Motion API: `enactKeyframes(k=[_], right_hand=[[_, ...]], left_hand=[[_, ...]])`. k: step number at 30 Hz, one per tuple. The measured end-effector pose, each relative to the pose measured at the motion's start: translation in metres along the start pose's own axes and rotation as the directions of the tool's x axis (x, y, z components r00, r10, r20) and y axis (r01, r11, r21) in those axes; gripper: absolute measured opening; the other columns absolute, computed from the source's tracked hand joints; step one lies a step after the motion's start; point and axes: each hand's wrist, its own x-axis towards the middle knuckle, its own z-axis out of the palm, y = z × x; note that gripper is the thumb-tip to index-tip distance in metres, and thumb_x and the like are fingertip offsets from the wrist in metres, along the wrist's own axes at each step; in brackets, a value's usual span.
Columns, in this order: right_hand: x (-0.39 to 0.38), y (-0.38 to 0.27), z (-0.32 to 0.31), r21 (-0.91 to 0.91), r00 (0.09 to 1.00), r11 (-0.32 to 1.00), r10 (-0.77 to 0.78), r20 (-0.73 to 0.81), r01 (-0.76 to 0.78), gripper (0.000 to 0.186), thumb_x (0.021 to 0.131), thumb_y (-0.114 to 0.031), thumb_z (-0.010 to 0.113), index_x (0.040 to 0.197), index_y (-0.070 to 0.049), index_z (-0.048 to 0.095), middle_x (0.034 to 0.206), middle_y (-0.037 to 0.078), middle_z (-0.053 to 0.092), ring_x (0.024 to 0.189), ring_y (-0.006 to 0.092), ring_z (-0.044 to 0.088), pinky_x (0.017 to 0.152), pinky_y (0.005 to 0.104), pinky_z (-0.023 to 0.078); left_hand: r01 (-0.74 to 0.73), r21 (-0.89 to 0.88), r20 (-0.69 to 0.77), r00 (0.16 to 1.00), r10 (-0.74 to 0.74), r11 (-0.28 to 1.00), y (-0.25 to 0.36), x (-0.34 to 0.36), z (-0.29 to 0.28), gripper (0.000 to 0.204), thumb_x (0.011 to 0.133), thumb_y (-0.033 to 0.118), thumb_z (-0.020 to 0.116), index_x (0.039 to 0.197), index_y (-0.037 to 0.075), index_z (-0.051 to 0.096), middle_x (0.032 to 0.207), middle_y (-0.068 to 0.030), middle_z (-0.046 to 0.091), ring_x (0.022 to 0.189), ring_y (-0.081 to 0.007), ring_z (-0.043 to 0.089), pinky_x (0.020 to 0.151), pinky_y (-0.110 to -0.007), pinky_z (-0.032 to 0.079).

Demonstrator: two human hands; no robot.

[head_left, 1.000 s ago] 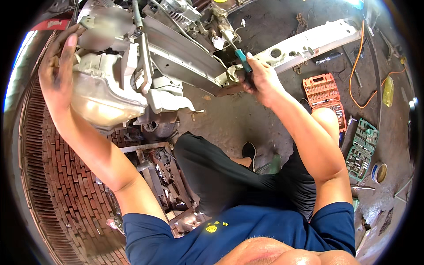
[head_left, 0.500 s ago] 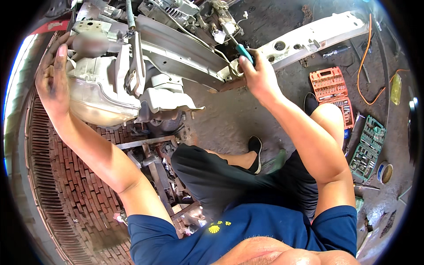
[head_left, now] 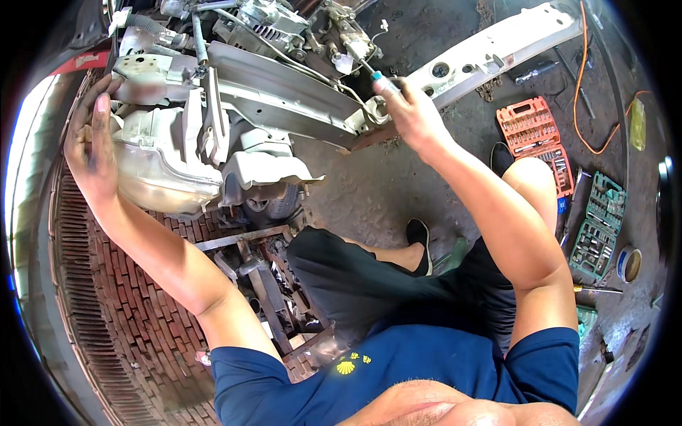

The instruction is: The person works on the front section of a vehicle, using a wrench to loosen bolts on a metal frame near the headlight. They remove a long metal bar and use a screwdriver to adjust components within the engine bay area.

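At the upper middle, my right hand (head_left: 413, 117) is wrapped around the teal handle of a screwdriver (head_left: 376, 75); most of the handle is hidden in the fist. Its shaft points up and left into a metal assembly (head_left: 348, 32), where the tip cannot be made out. At the far left, my left hand (head_left: 96, 142) rests along the outer side of a clear headlight (head_left: 167, 160), fingers stretched upward and smudged dark. Beside the headlight runs the grey metal front structure (head_left: 277, 96) of a car.
A white perforated beam (head_left: 497, 53) extends to the upper right. On the floor at right lie an orange socket case (head_left: 529, 128), a green tool case (head_left: 593, 248), a round tin (head_left: 629, 265) and an orange cord (head_left: 582, 92). A metal frame (head_left: 263, 284) with scrap stands below the headlight.
My right hand has shifted slightly up and left and covers more of the screwdriver's handle. My left hand stays at the headlight. The whole view has shifted a little.
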Motion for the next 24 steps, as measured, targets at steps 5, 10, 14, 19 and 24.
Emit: enactKeyframes(k=[5,10,14,19,24], right_hand=[[-0.008,-0.004,0.003,0.204,0.998,0.978,0.027,0.049,-0.036,0.043,0.112,-0.047,0.049,0.109,-0.008,0.067,0.068,0.001,0.056,0.054,0.012,0.049,0.049,0.0303,0.038],[-0.004,0.007,0.007,-0.348,0.891,0.877,-0.411,-0.19,0.331,0.048,0.111,-0.045,0.051,0.102,0.001,0.062,0.07,0.007,0.063,0.059,0.0188,0.06,0.059,0.0372,0.05],[-0.011,-0.014,0.0,0.302,0.985,0.94,0.131,0.112,-0.159,0.047,0.112,-0.045,0.05,0.1,-0.001,0.064,0.066,0.005,0.058,0.057,0.0164,0.056,0.054,0.0329,0.045],[-0.001,0.011,0.006,-0.295,0.947,0.927,-0.285,-0.147,0.233,0.043,0.108,-0.045,0.059,0.116,-0.003,0.064,0.077,0.001,0.062,0.063,0.0132,0.055,0.061,0.032,0.046],[-0.004,-0.002,-0.01,0.099,0.996,0.993,-0.073,0.051,0.068,0.044,0.109,-0.044,0.057,0.121,-0.001,0.062,0.084,0.006,0.067,0.071,0.0161,0.062,0.064,0.0305,0.05]], left_hand=[[-0.016,0.022,-0.008,1.0,0.017,1.0,-0.003,-0.002,0.001,0.035,0.11,0.021,0.059,0.128,-0.006,0.071,0.115,-0.0097,0.078,0.076,-0.0023,0.059,0.063,-0.017,0.041],[-0.032,0.012,-0.007,0.999,0.032,0.999,0.001,0.002,0.003,0.035,0.11,0.021,0.06,0.13,-0.006,0.07,0.117,-0.0108,0.078,0.092,-0.0067,0.066,0.075,-0.019,0.047],[-0.002,0.009,0.009,1.0,0.002,1.0,-0.001,-0.002,0.001,0.036,0.11,0.021,0.059,0.13,-0.007,0.07,0.118,-0.013,0.077,0.106,-0.0132,0.069,0.088,-0.023,0.051],[-0.008,0.002,-0.002,1.0,0.008,1.0,-0.001,0.003,0.002,0.035,0.11,0.02,0.059,0.129,-0.007,0.071,0.117,-0.0132,0.077,0.103,-0.0143,0.07,0.086,-0.024,0.052],[-0.069,0.058,-0.005,0.998,0.07,0.996,0.0,-0.001,0.001,0.034,0.11,0.02,0.06,0.128,-0.007,0.071,0.117,-0.0117,0.078,0.096,-0.0085,0.068,0.075,-0.019,0.048]])
